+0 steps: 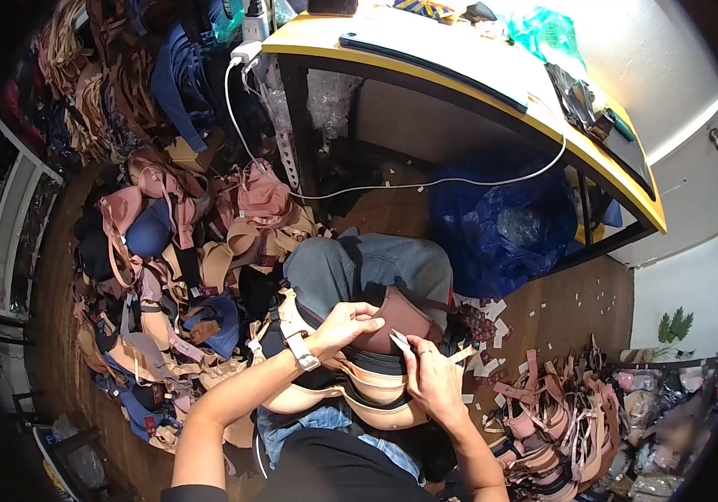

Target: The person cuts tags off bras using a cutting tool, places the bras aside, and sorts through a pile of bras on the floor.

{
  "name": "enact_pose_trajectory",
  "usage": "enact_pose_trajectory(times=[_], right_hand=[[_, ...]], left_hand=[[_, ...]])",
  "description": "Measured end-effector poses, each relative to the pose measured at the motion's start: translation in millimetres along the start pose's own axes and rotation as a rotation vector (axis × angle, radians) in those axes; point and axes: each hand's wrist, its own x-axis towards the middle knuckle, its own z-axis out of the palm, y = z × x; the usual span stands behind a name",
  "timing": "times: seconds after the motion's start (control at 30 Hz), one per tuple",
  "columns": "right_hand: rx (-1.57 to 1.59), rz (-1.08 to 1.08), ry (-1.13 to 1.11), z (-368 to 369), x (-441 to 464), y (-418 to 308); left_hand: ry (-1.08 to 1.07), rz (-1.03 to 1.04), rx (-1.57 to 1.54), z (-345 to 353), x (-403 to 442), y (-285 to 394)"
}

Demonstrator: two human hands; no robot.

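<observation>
in the grip, the left hand (347,325) has its thumb and fingertips pinched together on the top edge of a mauve bra (394,309), and the right hand (435,376) is closed around a small pointed tool (400,340), whose tip is at the cup of this bra. the mauve bra lies over the lap, against the grey trousers (320,272). a watch (301,350) is on the left wrist. beige bras (375,386) are layered just below the hands and crowd the lap.

from the left, a white frame (17,207) stands at the wall, and many straps and bras hang at the upper left. next comes a big mixed heap (146,335) of bras, spread close up to the left side of the person. a white cable (335,194) hangs in a curve across the front of the table (451,42), which has a yellow edge and a dark frame. on its top lies a flat dark panel (434,71). below is a blue plastic bag (505,222).

small white tags (493,322) are scattered on the brown wooden floor (543,311). more bras (556,427) are piled at the lower right, beside clear plastic packs (669,427). a green leaf (675,325) shows against the white wall (694,284).
</observation>
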Motion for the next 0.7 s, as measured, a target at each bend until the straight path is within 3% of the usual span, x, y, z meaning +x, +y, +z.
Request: enact_pose_trajectory(times=[0.37,0.43,0.47,0.5,0.57,0.67,0.7], right_hand=[[0.153,0.128,-0.019,-1,3,-2],[0.309,0.118,-0.023,2,5,14],[0.586,0.124,0.007,4,13,22],[0.863,0.128,0.038,3,22,28],[0.937,0.236,0.132,-15,48,37],[0.671,0.056,-0.119,-21,93,51],[0.679,-0.031,-0.312,-14,101,57]], left_hand=[[-0.013,-0.045,-0.024,3,-2,3],[-0.120,0.125,0.064,10,-4,5],[-0.111,0.154,0.166,11,-3,3],[-0.065,0.349,0.311,17,-1,0],[0.072,0.487,0.640,25,-3,-3],[0.114,0.780,0.824,37,-5,-4],[0.110,0.857,0.875,38,-4,-6]])
